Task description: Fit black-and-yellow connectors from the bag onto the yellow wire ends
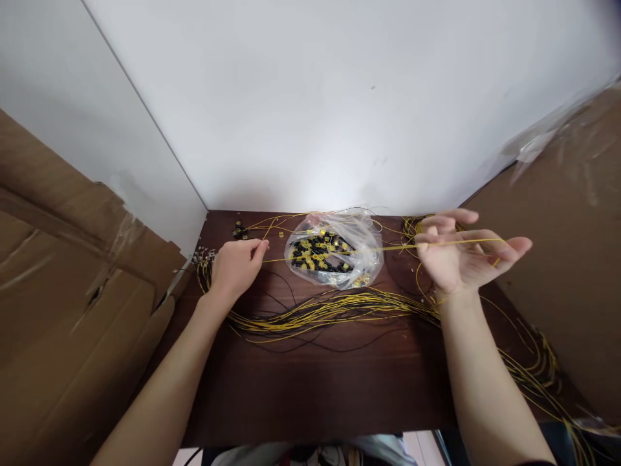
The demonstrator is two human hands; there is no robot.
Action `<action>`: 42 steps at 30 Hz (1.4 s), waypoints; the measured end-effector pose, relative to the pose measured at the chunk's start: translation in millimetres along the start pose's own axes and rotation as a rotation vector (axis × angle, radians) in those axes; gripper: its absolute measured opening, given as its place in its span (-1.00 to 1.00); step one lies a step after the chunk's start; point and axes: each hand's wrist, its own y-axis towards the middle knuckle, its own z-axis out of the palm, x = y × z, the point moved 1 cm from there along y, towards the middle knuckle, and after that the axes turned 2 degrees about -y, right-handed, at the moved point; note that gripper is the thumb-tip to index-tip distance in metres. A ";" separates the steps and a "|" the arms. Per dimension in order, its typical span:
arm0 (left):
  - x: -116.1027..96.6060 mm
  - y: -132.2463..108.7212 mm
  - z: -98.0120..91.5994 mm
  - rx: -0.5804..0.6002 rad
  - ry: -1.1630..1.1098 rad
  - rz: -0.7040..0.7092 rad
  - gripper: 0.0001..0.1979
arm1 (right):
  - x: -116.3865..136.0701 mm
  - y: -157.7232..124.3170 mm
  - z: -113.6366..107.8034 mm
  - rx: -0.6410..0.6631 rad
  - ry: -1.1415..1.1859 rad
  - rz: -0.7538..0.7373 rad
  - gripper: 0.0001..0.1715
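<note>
My left hand [242,265] is closed in a pinch on a thin yellow wire [398,247], with a short piece of it sticking up past the fingertips. The wire runs straight across to my right hand [458,252], palm turned up, where it passes over the fingers to the thumb. Thumb and index come together on it there; the other fingers are loosely curled. Beneath the stretched wire lies a clear plastic bag [371,259] of small black and yellow connector-like parts [315,249]. Nearer me, a bundle of yellow and black wires [334,307] spans the brown table [330,382].
Cardboard [63,291] stands along the left and more cardboard [563,213] along the right. A white wall [315,103] closes the back. Small dark pieces [239,230] lie at the back left. Wire tails [543,382] hang toward the right edge.
</note>
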 end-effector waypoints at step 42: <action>-21.5 2.4 -5.4 0.253 -1.631 -0.221 -0.77 | -43.9 5.0 11.0 0.196 -0.481 0.227 -0.70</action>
